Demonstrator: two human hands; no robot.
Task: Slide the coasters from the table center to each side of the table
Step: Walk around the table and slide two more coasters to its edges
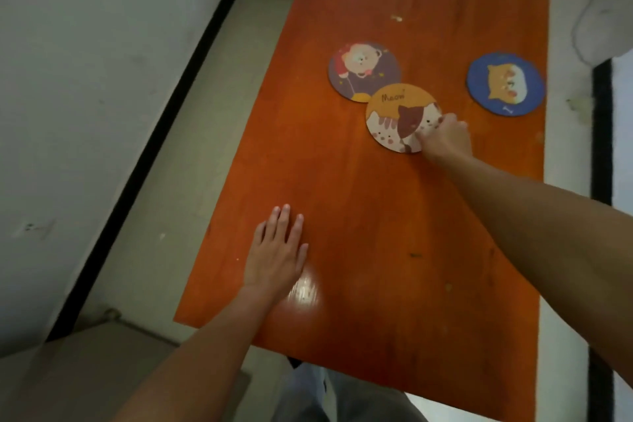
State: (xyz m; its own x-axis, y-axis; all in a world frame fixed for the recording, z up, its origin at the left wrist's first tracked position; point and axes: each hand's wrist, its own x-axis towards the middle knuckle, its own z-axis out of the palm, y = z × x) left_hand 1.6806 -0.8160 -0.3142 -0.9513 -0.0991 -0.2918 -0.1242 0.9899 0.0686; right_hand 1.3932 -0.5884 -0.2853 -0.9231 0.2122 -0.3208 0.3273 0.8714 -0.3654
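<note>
Sliding: the Meow cat coaster (pixel 400 118) is pressed by bunched right hand (pixel 445 137) fingertips.
Left hand (pixel 277 255): laid spread flat, nearer.
Next: sideways push judged needed, clear of bear coaster (pixel 364 71).

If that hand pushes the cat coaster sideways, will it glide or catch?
The cat coaster looks thin and flat, so it probably glides without tipping. The table looks glossy, likely little drag. Its edge overlaps the bear coaster, which might get nudged.

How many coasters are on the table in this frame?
3. The bear coaster lies mid-table; the cat coaster overlaps its near edge, under the right hand; the blue coaster sits near the table's right edge. None seems hidden.
</note>
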